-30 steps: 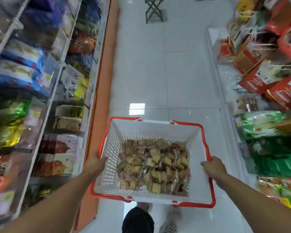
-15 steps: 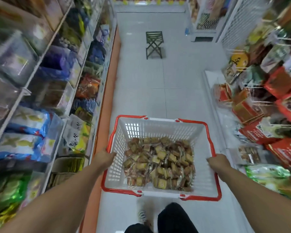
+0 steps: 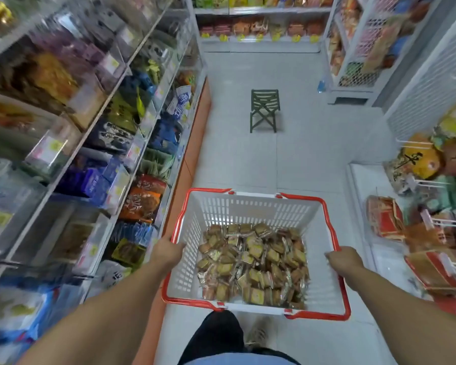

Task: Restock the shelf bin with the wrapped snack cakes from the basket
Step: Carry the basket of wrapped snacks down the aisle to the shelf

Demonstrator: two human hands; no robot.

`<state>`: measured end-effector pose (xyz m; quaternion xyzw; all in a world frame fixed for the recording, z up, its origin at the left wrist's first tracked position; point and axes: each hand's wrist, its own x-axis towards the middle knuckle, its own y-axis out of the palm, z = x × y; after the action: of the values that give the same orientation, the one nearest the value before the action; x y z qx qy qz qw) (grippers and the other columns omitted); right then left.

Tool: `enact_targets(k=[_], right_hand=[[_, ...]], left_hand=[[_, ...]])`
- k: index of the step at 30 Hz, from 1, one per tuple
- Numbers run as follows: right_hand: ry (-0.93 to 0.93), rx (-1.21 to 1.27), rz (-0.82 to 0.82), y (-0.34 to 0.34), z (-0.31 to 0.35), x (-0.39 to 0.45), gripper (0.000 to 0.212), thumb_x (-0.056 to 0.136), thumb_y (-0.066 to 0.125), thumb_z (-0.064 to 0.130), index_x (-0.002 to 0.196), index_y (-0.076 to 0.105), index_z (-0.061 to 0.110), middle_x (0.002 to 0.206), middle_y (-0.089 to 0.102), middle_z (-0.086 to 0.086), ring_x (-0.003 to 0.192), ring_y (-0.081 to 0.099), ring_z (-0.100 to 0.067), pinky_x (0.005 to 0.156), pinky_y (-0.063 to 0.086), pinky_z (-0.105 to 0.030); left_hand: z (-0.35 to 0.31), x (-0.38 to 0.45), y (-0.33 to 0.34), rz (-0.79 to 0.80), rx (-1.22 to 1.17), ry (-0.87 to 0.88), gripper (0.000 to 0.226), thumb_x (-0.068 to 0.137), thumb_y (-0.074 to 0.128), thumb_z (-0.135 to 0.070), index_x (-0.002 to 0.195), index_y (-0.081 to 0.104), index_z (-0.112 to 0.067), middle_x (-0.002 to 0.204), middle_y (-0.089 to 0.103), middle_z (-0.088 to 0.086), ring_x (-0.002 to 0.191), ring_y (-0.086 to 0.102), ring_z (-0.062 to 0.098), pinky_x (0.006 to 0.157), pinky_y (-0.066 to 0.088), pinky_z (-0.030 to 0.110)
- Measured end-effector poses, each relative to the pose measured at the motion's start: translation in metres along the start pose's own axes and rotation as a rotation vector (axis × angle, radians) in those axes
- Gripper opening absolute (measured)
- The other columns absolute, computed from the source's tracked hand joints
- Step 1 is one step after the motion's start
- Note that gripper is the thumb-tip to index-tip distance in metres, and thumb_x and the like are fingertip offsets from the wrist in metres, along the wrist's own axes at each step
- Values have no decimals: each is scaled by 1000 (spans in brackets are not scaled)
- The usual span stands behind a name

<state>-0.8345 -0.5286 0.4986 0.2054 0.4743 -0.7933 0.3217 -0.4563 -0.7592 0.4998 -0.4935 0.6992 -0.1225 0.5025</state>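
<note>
From the head view, the basket [image 3: 250, 214] is white slotted plastic, rectangular, with a smooth red rim and red handles folded down along its edges, and it is held out in front of the person at about waist height. Heaped across its floor are the snack cakes [image 3: 253, 262], small square brown and tan pieces in shiny clear wrappers that crinkle and catch the light. The left hand [image 3: 166, 252] is curled over the left rim, fingers wrapped round the red edge; the right hand [image 3: 345, 259] grips the right rim the same way, so the two hands sit well apart with the basket between them. On the left, shelves [image 3: 111, 106] carry clear plastic bins of bagged snacks, blurred, above an orange base strip. On the right, packets [image 3: 416, 162] hang on white wire hooks. Ahead on the pale tiled floor [image 3: 237, 154], a dark green folding stool [image 3: 264, 109] stands in the middle of the aisle. A dark trouser leg [image 3: 216, 335] shows beneath the basket.
</note>
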Motion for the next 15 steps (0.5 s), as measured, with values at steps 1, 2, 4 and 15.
enact_targets(k=[1, 2, 4, 15], right_hand=[[-5, -2, -3, -4, 21, 15, 18, 91, 64, 12, 100, 69, -3, 95, 70, -20, 88, 66, -38, 83, 56, -42], [-11, -3, -4, -8, 42, 30, 17, 91, 64, 11, 99, 68, -3, 95, 70, -20, 87, 66, -37, 83, 56, -42], [-30, -22, 0, -13, 86, 65, 16, 91, 64, 10, 98, 68, -4, 95, 70, -22, 87, 67, -38, 84, 56, -44], [37, -37, -53, -8, 321, 267, 30, 92, 64, 8, 114, 62, -11, 116, 65, -28, 104, 62, -43, 90, 51, -43]], left_hand=[[-16, 13, -3, -4, -21, -7, 57, 99, 65, -27, 149, 49, -6, 132, 66, 23, 112, 67, 42, 95, 57, 50], [-32, 27, -5, -12, -37, -19, 58, 99, 66, -26, 149, 48, -3, 134, 64, 24, 115, 65, 42, 97, 56, 50], [-64, 58, -7, -27, -31, -45, 63, 100, 65, -29, 150, 44, 1, 138, 61, 25, 120, 62, 43, 100, 53, 50], [-241, 282, -35, 55, -36, -59, 60, 99, 66, -32, 146, 49, 2, 135, 63, 25, 119, 64, 42, 99, 55, 48]])
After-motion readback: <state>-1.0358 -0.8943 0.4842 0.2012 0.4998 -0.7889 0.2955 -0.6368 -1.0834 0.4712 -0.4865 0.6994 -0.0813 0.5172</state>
